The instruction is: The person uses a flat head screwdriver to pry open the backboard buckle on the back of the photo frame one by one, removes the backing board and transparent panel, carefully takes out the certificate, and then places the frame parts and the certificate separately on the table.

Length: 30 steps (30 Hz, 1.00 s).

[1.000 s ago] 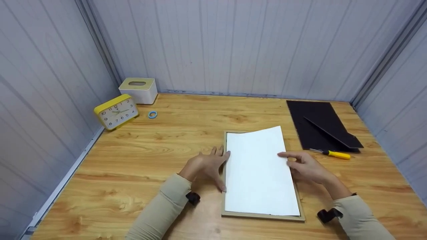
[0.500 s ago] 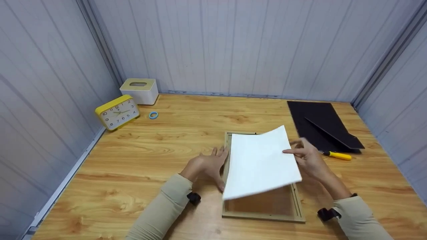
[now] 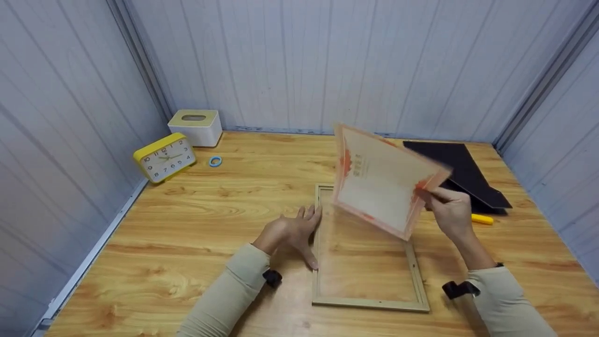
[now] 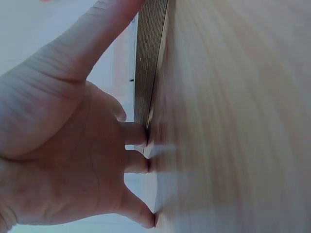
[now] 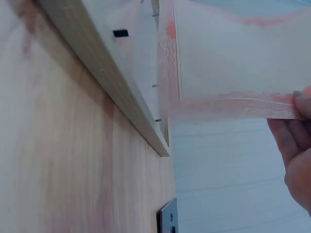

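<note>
Between thumb and fingers, my right hand (image 3: 451,213) pinches the edge of a certificate-like sheet of paper (image 3: 376,182) with a red-orange patterned border. The sheet hangs tilted and curved above the far half of a wooden picture frame (image 3: 369,304), its printed side towards the head camera. The frame lies flat, with a clear pane or the wood visible inside it. Against its left side rests my left hand (image 3: 297,234), fingers spread. In the left wrist view, several fingertips of the left hand (image 4: 92,150) touch the tabletop beside the frame rail (image 4: 148,63).
Black boards (image 3: 456,161) lie at the back right, one tilted on the other. Partly behind the right hand is a yellow-handled screwdriver (image 3: 482,219). A yellow clock (image 3: 167,159), a tissue box (image 3: 199,131) and a blue ring (image 3: 215,161) stand or lie at the back left.
The paper was lying in the frame white side up. My right hand has lifted it out, up and away, turning its printed side into view. The left hand has stayed by the frame.
</note>
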Tool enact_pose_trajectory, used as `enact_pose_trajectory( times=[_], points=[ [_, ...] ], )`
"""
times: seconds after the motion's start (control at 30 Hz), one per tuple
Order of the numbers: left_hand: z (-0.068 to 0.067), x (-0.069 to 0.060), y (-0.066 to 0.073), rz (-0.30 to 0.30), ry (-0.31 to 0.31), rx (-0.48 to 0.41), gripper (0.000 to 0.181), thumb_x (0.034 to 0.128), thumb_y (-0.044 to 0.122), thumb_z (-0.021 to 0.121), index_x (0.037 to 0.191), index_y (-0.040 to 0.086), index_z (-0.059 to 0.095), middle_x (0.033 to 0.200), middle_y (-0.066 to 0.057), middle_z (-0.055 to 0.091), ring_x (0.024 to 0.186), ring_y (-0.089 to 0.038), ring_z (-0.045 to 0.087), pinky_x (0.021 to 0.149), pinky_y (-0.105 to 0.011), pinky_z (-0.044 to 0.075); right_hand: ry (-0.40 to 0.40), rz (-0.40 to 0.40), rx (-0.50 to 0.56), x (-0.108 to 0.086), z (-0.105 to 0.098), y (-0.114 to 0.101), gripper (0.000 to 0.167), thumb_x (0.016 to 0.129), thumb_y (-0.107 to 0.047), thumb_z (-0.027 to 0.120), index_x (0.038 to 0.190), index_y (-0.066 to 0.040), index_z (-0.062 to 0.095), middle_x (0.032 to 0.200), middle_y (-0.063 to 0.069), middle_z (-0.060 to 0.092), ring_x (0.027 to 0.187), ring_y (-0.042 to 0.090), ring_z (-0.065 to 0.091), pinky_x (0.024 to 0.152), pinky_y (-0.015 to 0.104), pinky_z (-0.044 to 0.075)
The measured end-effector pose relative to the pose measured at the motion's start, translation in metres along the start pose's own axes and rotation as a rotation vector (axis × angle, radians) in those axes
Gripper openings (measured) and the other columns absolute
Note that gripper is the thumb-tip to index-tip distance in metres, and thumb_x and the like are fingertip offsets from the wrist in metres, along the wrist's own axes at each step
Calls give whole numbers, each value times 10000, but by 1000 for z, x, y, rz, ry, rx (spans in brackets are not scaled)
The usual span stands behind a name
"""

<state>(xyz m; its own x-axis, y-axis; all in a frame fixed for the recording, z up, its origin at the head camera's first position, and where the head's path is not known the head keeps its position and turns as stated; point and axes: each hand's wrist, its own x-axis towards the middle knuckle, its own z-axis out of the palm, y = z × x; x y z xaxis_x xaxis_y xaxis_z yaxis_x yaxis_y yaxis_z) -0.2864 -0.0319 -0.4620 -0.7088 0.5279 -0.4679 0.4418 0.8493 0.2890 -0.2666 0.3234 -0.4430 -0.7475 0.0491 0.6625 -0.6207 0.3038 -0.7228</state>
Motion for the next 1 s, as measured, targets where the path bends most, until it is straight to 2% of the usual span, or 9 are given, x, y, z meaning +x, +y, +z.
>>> enact_pose_trajectory(
  times=[0.07, 0.13, 0.2, 0.23, 0.4, 0.5, 0.63, 0.8, 1.0],
  points=[
    [0, -1, -1, -3, -7, -21, 1488, 609, 648, 867, 1604, 162, -127, 1658, -111, -133, 1510, -303, -108, 1096, -741, 72, 50, 76, 127, 3, 2, -2, 352, 839, 210, 669, 1167, 89, 705, 869, 257, 721, 650, 120, 695, 582, 183, 549],
    [1, -2, -1, -5, -11, -39, 1489, 607, 641, 870, 1604, 160, -126, 1657, -111, -138, 1508, -304, -117, 1097, -740, 56, 94, 104, 238, 5, 4, 1, 558, 831, 207, 681, 1347, 3, 620, 932, 231, 731, 669, 138, 705, 585, 181, 546],
    [1, -3, -2, -10, -11, -43, 1486, 604, 643, 870, 1606, 162, -116, 1657, -109, -137, 1507, -304, -120, 1098, -739, 45, 129, 120, 374, 8, 7, 6, 659, 821, 212, 687, 1421, -21, 544, 1019, 209, 732, 728, 166, 727, 637, 203, 564],
    [0, -3, -2, -11, -10, -45, 1487, 602, 642, 871, 1607, 164, -115, 1657, -108, -136, 1507, -305, -121, 1098, -739, 44, 137, 119, 422, 10, 9, 8, 656, 820, 213, 688, 1421, 2, 532, 1046, 199, 728, 747, 176, 730, 669, 212, 569],
    [-2, -3, -4, -13, 7, -21, 1500, 583, 648, 877, 1608, 179, -114, 1663, -106, -118, 1511, -305, -100, 1094, -743, 70, 124, 166, 421, 22, 17, 12, 332, 857, 138, 701, 1175, 200, 629, 1052, 150, 672, 784, 140, 694, 693, 201, 565],
    [-2, -4, -6, -9, 13, -26, 1502, 584, 644, 878, 1607, 183, -121, 1663, -96, -123, 1511, -305, -105, 1095, -742, 74, 150, 278, 441, 32, 23, 10, 304, 869, 120, 694, 1165, 177, 652, 1047, 135, 655, 816, 137, 676, 665, 189, 559],
    [-3, -5, -8, 0, 12, -29, 1475, 602, 650, 863, 1609, 198, -114, 1659, -82, -147, 1507, -307, -124, 1097, -741, 76, 303, 452, 554, 50, 35, 12, 285, 837, 142, 716, 1122, 129, 701, 1012, 118, 719, 788, 159, 704, 633, 210, 565],
    [-3, -3, -6, 9, 7, -11, 1420, 630, 674, 834, 1617, 200, -71, 1658, -85, -154, 1507, -311, -124, 1102, -733, 86, 482, 659, 503, 69, 51, 25, 235, 818, 150, 731, 1045, 90, 743, 922, 97, 708, 808, 155, 688, 690, 214, 564],
    [-1, -1, -1, -7, -9, 19, 1407, 633, 685, 828, 1621, 209, -55, 1662, -79, -135, 1511, -296, -110, 1101, -736, 74, 521, 838, 328, 80, 80, 49, 261, 854, 124, 692, 1113, 97, 715, 931, 75, 656, 794, 129, 637, 669, 191, 521]
  ],
)
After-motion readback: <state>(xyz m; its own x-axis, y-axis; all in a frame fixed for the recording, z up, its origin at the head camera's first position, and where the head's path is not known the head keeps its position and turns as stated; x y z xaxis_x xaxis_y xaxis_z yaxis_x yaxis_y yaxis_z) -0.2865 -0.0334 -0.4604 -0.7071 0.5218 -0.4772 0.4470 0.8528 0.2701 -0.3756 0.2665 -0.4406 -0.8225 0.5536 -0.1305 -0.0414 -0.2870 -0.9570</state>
